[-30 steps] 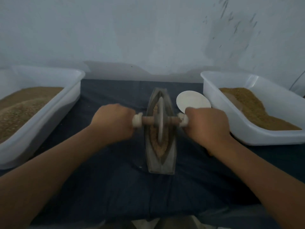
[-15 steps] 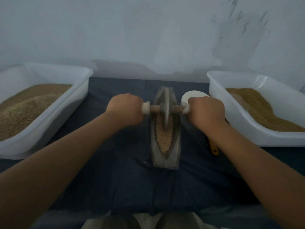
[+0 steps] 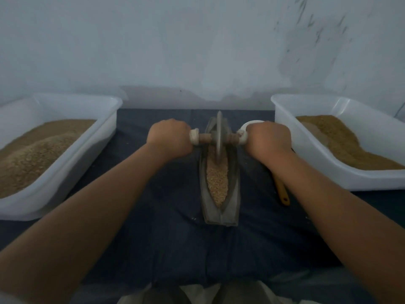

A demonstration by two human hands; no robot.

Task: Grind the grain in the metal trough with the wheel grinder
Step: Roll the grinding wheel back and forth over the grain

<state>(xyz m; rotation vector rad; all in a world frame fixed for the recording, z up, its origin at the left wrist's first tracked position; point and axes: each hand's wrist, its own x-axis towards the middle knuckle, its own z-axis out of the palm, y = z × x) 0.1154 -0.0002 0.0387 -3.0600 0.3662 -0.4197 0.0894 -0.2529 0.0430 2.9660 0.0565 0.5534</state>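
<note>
A narrow boat-shaped metal trough [image 3: 234,200] lies lengthwise on the dark cloth, with pale grain [image 3: 217,181] filling its near half. The wheel grinder [image 3: 218,139], a thin metal disc on a wooden axle, stands upright in the trough's far end. My left hand [image 3: 169,140] grips the axle's left handle and my right hand [image 3: 268,141] grips the right handle, both fists closed round it. The far tip of the trough is hidden behind the disc.
A white plastic tub [image 3: 105,137] of coarse grain stands at the left, another white tub [image 3: 285,137] of brown ground meal at the right. A white round dish [image 3: 248,125] peeks behind my right hand. A yellow handle [image 3: 283,194] lies under my right forearm. A wall stands close behind.
Both hands have pushed the wheel away from me along the trough, from its middle to its far end, uncovering the grain in the near half.
</note>
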